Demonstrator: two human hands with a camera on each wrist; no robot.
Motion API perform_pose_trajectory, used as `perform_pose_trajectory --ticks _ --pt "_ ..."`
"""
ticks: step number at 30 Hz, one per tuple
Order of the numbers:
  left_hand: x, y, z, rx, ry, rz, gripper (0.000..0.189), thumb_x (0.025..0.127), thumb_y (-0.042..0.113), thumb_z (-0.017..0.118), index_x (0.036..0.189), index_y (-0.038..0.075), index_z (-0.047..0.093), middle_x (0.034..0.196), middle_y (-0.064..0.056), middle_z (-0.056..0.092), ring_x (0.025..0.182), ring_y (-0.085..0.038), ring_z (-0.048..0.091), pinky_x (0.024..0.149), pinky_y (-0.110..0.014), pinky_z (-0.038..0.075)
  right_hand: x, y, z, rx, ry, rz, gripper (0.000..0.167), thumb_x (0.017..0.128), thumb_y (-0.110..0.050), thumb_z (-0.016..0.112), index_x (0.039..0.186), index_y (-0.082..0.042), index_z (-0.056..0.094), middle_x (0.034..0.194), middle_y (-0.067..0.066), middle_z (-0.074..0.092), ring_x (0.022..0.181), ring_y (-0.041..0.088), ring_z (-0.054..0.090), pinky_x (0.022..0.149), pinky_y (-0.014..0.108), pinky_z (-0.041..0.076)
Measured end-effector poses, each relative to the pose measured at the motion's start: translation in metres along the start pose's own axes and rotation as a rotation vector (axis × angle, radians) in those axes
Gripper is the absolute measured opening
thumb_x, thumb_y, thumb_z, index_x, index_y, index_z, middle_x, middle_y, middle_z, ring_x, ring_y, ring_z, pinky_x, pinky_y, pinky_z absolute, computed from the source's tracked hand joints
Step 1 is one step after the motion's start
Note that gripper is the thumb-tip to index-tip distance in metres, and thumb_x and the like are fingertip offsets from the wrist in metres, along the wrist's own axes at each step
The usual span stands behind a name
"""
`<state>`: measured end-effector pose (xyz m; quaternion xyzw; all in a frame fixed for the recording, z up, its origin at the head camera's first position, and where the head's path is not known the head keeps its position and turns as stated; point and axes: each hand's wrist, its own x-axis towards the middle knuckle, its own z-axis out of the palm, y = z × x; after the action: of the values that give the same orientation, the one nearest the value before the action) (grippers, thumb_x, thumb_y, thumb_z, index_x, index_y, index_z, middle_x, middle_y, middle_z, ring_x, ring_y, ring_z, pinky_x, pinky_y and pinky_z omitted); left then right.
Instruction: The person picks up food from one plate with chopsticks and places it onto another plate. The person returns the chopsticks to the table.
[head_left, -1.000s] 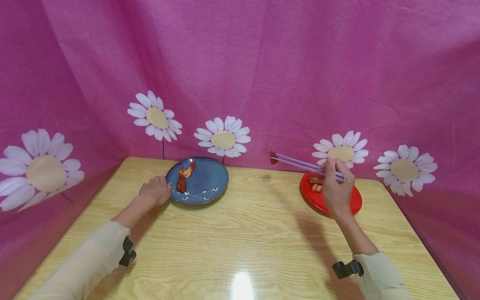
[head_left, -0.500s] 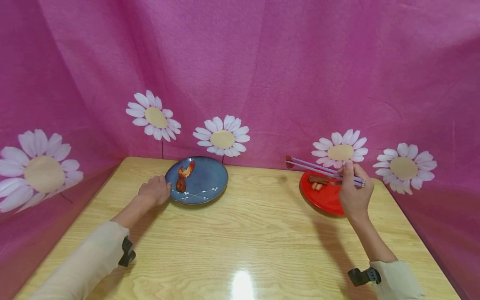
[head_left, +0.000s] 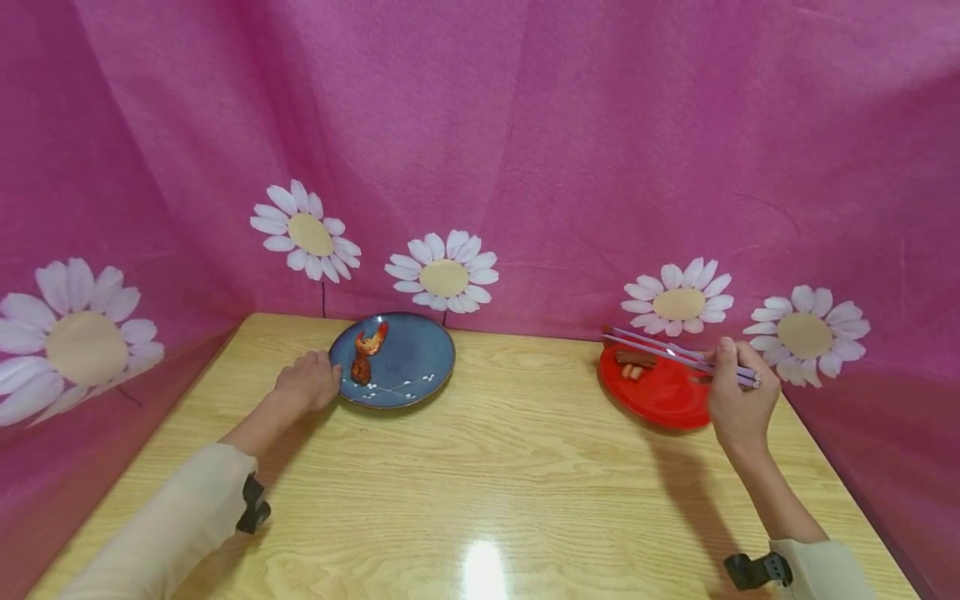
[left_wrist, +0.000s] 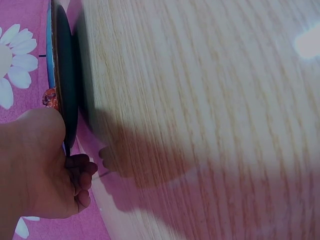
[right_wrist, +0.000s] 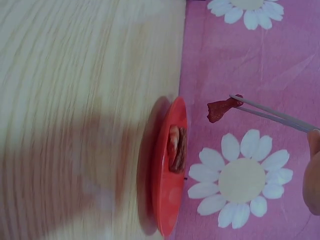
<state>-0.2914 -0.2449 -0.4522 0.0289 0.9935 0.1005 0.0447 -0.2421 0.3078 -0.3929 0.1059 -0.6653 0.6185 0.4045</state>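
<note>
In the head view my left hand [head_left: 307, 382] grips the near-left rim of a blue plate [head_left: 412, 350]. A shrimp [head_left: 372, 340] and a rounded brown food piece [head_left: 361, 370] lie on that plate. The left wrist view shows my fingertips [left_wrist: 85, 180] curled at the plate's edge. My right hand [head_left: 744, 400] holds a pair of purple chopsticks [head_left: 667, 348] over the red plate [head_left: 667, 400]. Between their tips hangs a reddish-brown food piece [right_wrist: 222, 107], apart from the plate. A brown strip [head_left: 634, 358] and small pale sausage-like pieces [head_left: 632, 372] lie on the red plate.
Both plates stand near the back edge of a wooden table [head_left: 480, 467]. Behind and beside it hangs a pink cloth [head_left: 525, 167] printed with white daisies. A light glare [head_left: 485, 571] shows at the table's front.
My right hand has moved right and slightly down with the chopsticks and the food piece, from left of the red plate to above its left rim. The left hand stays on the blue plate.
</note>
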Motion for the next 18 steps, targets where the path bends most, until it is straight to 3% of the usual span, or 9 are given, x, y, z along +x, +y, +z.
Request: perform_pose_trajectory --ticks 10,18 --pt "0.003 -0.001 0.003 -0.011 -0.001 -0.002 0.048 0.106 0.023 0.035 0.123 -0.021 0.044 0.113 -0.035 0.052 0.111 -0.051 0.052 0.091 -0.061 0.043 0.003 -0.002 -0.019 -0.017 0.009 0.005 0.032 0.099 -0.002 0.056 0.082 0.025 0.054 0.071 0.003 0.066 0.061 0.006 0.068 0.055 0.019 0.054" --pt "0.003 -0.002 0.004 -0.012 -0.002 -0.006 0.048 0.106 0.023 0.035 0.123 -0.022 0.043 0.112 -0.035 0.052 0.111 -0.051 0.052 0.091 -0.061 0.044 0.002 -0.001 -0.030 -0.201 0.017 -0.006 0.033 0.100 -0.004 0.054 0.081 0.023 0.058 0.067 0.000 0.063 0.060 0.002 0.066 0.055 0.017 0.053"
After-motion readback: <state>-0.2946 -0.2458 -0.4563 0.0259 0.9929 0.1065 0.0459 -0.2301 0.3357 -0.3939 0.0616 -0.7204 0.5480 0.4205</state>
